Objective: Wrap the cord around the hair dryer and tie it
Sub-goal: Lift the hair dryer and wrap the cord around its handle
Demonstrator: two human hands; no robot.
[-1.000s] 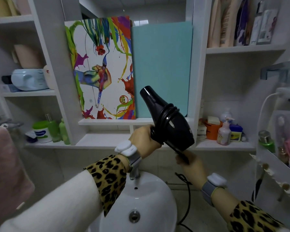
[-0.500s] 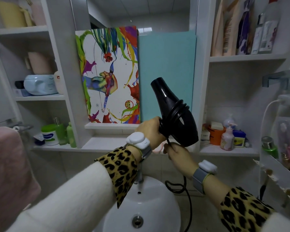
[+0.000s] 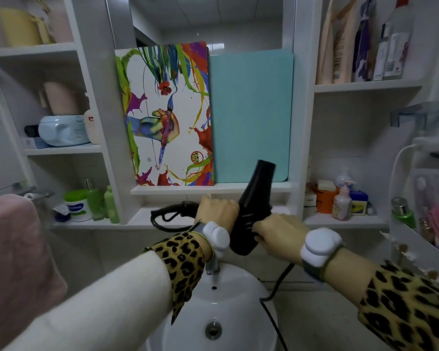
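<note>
A black hair dryer (image 3: 254,203) is held over the sink, nozzle tilted up and to the right. My left hand (image 3: 217,211) grips its handle, which sticks out to the left with a loop of black cord (image 3: 162,217) at its end. My right hand (image 3: 276,233) is closed on the rear of the dryer's body, where the cord runs. From under that hand the cord (image 3: 274,297) hangs down past the sink's right side. Both wrists wear white bands.
A white sink (image 3: 238,312) with a tap (image 3: 212,264) lies below the hands. Shelves hold green bottles (image 3: 104,203) at left and a pump bottle (image 3: 342,202) at right. A pink towel (image 3: 13,249) hangs at left. A painted board (image 3: 167,115) and a teal board (image 3: 251,115) stand behind.
The dryer has dropped lower and turned, its handle now pointing left and nozzle up-right. My right hand moved from below the dryer up onto its rear body. The view tilted upward.
</note>
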